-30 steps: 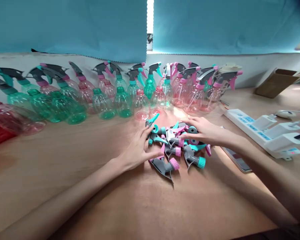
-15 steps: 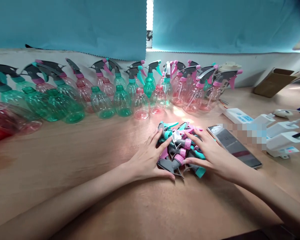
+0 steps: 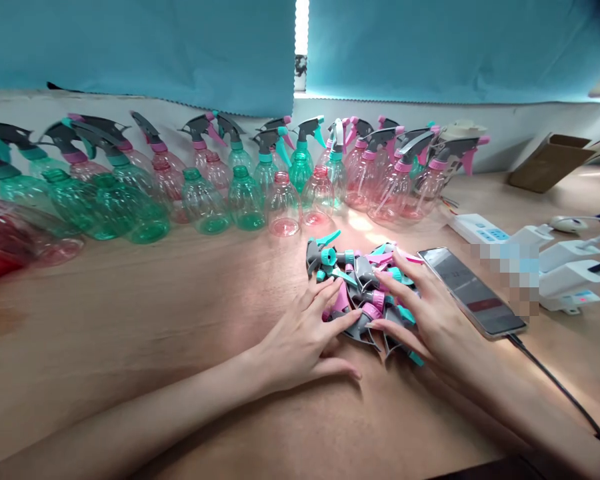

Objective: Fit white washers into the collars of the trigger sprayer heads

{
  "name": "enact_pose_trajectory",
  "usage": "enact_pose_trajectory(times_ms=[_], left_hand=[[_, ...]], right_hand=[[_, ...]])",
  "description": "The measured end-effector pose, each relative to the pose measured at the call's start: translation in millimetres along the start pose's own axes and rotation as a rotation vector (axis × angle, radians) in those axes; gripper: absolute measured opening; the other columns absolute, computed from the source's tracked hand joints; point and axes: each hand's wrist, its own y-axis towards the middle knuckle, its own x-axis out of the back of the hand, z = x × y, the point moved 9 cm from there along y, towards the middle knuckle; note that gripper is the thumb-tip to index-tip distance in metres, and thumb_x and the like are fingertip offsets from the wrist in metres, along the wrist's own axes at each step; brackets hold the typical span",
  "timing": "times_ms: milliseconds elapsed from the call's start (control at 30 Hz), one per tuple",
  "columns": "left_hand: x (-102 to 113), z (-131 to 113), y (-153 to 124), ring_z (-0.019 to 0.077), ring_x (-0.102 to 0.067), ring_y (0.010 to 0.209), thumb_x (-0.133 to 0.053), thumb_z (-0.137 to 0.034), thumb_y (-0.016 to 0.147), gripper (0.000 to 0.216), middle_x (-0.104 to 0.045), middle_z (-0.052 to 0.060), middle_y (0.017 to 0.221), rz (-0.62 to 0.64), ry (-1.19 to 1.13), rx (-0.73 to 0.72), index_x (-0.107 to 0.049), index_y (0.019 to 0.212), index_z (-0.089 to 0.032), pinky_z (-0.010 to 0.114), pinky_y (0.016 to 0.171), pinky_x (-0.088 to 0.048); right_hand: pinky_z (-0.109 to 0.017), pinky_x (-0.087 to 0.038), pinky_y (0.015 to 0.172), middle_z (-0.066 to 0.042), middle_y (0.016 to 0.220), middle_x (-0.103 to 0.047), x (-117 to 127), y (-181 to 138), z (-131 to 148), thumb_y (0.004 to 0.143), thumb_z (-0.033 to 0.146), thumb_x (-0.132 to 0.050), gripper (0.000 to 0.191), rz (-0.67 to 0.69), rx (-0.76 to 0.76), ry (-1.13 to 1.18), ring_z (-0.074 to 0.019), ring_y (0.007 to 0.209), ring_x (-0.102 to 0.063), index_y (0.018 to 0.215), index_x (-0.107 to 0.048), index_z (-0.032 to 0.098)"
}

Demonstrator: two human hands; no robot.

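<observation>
A pile of trigger spray heads (image 3: 365, 272), grey with pink or teal collars and triggers, lies on the wooden table (image 3: 205, 293). My left hand (image 3: 305, 327) rests along the pile's near left side, fingers spread over the closest heads. On the right side, my right hand (image 3: 425, 307) reaches over the pile with its fingers apart, touching the heads. Neither hand grips a single head. The palms hide part of the pile's edges. One grey head with a teal trigger (image 3: 316, 255) sticks out at the far left of the pile.
Green bottles (image 3: 247, 203) and pink bottles (image 3: 284, 207) without heads stand behind the pile. Several bottles with spray heads (image 3: 383, 180) line the wall. At the right lie a phone (image 3: 473, 290) with a black cable, a power strip (image 3: 480, 230), white chargers (image 3: 567, 280) and a cardboard box (image 3: 553, 163).
Both hands have shifted slightly toward me and to the right. The left hand has slid down the pile's side, uncovering the heads at its far left. Some heads have moved with the hands.
</observation>
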Motion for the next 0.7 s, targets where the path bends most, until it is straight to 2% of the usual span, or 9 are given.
enact_pose_trajectory(times_ms=[100, 233, 300, 400, 533, 600, 700], left_hand=[[10.2, -0.2, -11.6, 0.0335, -0.033, 0.131, -0.061, -0.054, 0.080, 0.057, -0.039, 0.019, 0.138, -0.027, -0.029, 0.008, -0.056, 0.125, -0.019, 0.051, 0.105, -0.036], [30.5, 3.6, -25.5, 0.0293, -0.047, 0.115, -0.063, -0.044, 0.083, 0.033, -0.053, 0.015, 0.124, -0.127, -0.035, 0.092, -0.066, 0.103, -0.018, 0.045, 0.095, -0.043], [33.4, 3.4, -26.2, 0.0301, -0.050, 0.109, -0.063, -0.048, 0.081, 0.036, -0.056, 0.015, 0.120, -0.137, 0.006, 0.157, -0.066, 0.099, -0.017, 0.047, 0.092, -0.043], [25.9, -1.0, -19.9, 0.0337, -0.048, 0.111, -0.067, -0.051, 0.076, 0.039, -0.055, 0.016, 0.121, -0.067, 0.081, 0.242, -0.067, 0.093, -0.016, 0.051, 0.092, -0.039], [20.4, -5.3, -17.0, 0.0320, -0.048, 0.110, -0.071, -0.032, 0.076, 0.022, -0.057, 0.013, 0.119, 0.006, 0.073, 0.298, -0.066, 0.091, -0.018, 0.049, 0.091, -0.039], [28.7, -3.8, -22.7, 0.0301, -0.048, 0.110, -0.070, -0.028, 0.077, 0.020, -0.057, 0.010, 0.119, -0.036, 0.042, 0.297, -0.065, 0.094, -0.019, 0.047, 0.091, -0.039], [47.7, 9.2, -41.1, 0.0268, -0.051, 0.103, -0.067, -0.028, 0.080, 0.020, -0.060, 0.008, 0.111, -0.143, 0.013, 0.344, -0.064, 0.099, -0.021, 0.044, 0.089, -0.039]], right_hand=[[-0.052, -0.034, 0.106, -0.019, 0.142, -0.038, 5.8, -0.8, 9.8, 0.089, 0.036, -0.053, 0.045, -0.020, 0.040, 0.032, -0.0315, 0.133, -0.034, 0.129, -0.047, 0.015], [-0.054, -0.033, 0.106, -0.018, 0.137, -0.045, 15.8, -3.7, 20.0, 0.088, 0.032, -0.057, 0.037, -0.070, 0.075, 0.068, -0.0305, 0.130, -0.040, 0.121, -0.052, 0.017], [-0.054, -0.036, 0.104, -0.017, 0.131, -0.050, 16.3, -4.1, 26.0, 0.087, 0.030, -0.058, 0.034, -0.073, 0.092, 0.095, -0.0299, 0.125, -0.045, 0.118, -0.053, 0.018], [-0.052, -0.040, 0.101, -0.015, 0.124, -0.057, 8.4, 3.0, 35.3, 0.088, 0.028, -0.056, 0.030, -0.019, 0.123, 0.146, -0.0279, 0.118, -0.052, 0.116, -0.055, 0.019], [-0.046, -0.043, 0.098, -0.017, 0.127, -0.056, -8.9, 34.4, 44.6, 0.093, 0.029, -0.048, 0.030, 0.100, 0.174, 0.162, -0.0258, 0.119, -0.051, 0.118, -0.055, 0.014], [-0.042, -0.045, 0.096, -0.016, 0.128, -0.056, -18.0, 56.8, 46.5, 0.093, 0.031, -0.047, 0.036, 0.144, 0.192, 0.151, -0.0249, 0.118, -0.052, 0.123, -0.053, 0.012], [-0.044, -0.044, 0.094, -0.016, 0.126, -0.057, -35.4, 85.8, 47.1, 0.091, 0.038, -0.051, 0.042, 0.199, 0.225, 0.114, -0.0283, 0.115, -0.053, 0.125, -0.053, 0.012]])
